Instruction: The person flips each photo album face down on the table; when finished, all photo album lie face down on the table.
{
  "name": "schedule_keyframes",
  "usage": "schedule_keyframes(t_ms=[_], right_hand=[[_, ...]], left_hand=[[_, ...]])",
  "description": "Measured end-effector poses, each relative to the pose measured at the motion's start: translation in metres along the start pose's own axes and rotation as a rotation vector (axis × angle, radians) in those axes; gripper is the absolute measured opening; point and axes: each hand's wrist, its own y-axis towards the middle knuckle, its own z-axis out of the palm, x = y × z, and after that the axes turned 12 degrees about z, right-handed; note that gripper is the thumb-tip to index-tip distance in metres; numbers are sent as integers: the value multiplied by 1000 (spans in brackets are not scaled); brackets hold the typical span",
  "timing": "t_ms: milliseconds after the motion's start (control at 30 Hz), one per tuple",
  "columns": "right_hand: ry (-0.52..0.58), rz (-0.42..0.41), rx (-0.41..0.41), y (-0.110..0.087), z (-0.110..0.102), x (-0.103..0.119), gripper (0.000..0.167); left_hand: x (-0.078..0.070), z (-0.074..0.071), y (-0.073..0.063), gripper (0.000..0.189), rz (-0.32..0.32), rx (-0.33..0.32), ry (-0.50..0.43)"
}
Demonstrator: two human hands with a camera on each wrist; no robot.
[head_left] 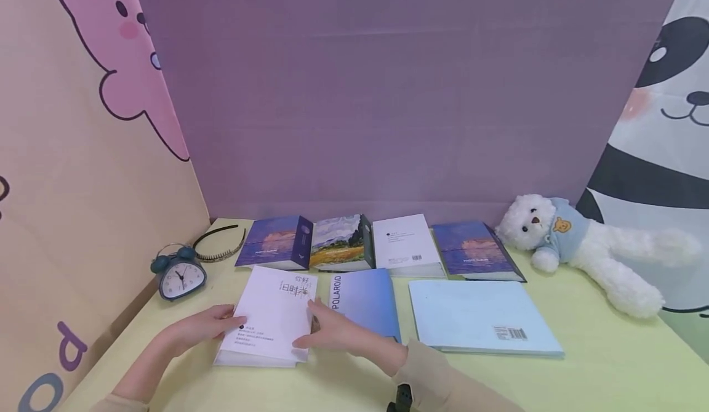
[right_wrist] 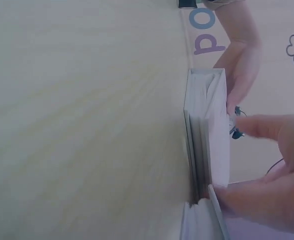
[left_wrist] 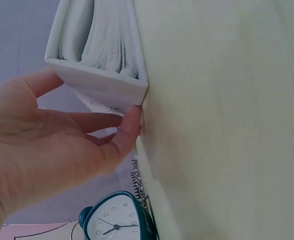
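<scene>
A white photo album (head_left: 268, 319) with black lettering lies on the table in front of me, between my two hands. My left hand (head_left: 199, 332) grips its left side; in the left wrist view the thumb is at the upper edge and a fingertip (left_wrist: 130, 117) at the lower corner of the spine. With thumb and index finger curved about the right edge, my right hand (head_left: 338, 329) holds the other side. White page edges (right_wrist: 207, 100) show in the right wrist view. Behind the right hand lies a blue album marked POLAROID (head_left: 365, 301), partly covered by that hand.
Along the back lie a purple-blue album (head_left: 271, 239), a landscape-cover album (head_left: 339, 239), a white one (head_left: 407, 242) and another purple-blue one (head_left: 471, 246). A pale blue album (head_left: 476, 313) and a plush bear (head_left: 570, 233) are right; an alarm clock (head_left: 181, 276) and headband (head_left: 221, 255) left.
</scene>
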Motion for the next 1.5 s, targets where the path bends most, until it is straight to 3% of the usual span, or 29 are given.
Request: schedule_keyframes(t_ms=[67,133,300,400,533,800,1000,1100,1267,1500], right_hand=[[0,8,35,0,0,1,50],[-11,16,62,-1,2,2,51],[-69,46,57,-4,6,8,86],[-94,52,46,-4,6,10,86],[-93,32,32,-1,5,10,82],[-73,-34,-8,12,5,2,66],[-9,-178,11,15,15,14,56],[14,-244,11,15,20,23,52],[40,-308,37,16,26,37,55],[99,-317,0,19,33,47,66]], left_hand=[[0,0,-2,82,-27,-12,40],[0,2,-3,79,-24,-19,32],[4,4,-2,71,42,6,-101],[3,2,-2,74,59,22,-170],[-1,-3,-3,80,61,14,-188],[-3,-8,-7,80,7,-115,-85],[-3,-15,-13,88,5,-156,-23],[-4,-16,-14,93,-3,-176,-52],[-5,-18,-17,98,4,-188,-88],[-12,-20,-17,88,15,-247,15]])
